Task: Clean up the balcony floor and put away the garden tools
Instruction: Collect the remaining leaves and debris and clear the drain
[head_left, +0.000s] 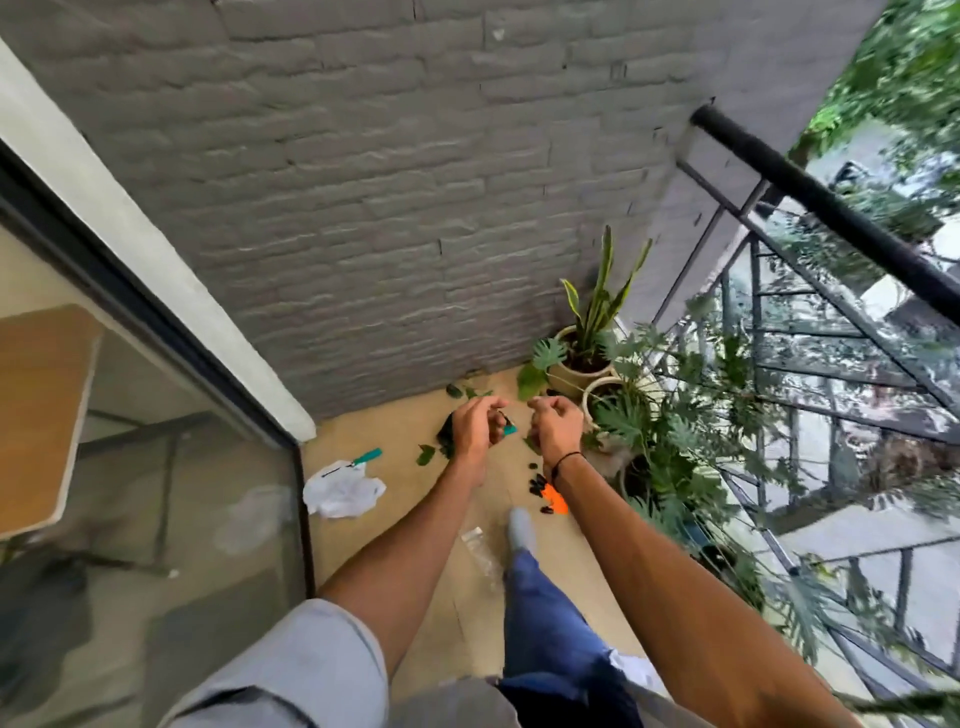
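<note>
Both hands, left hand (475, 425) and right hand (555, 423), seemingly empty.

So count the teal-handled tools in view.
2: one tool lies on the floor by the white bag; a teal piece shows between the raised hands. Others may be hidden.

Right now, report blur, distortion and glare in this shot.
Head view: motion blur smears the railing and foliage at right; wide-angle bending curves the brick wall; the glass door carries hazy reflections; light is soft, shadows faint; both hands are reasonably sharp.
</note>
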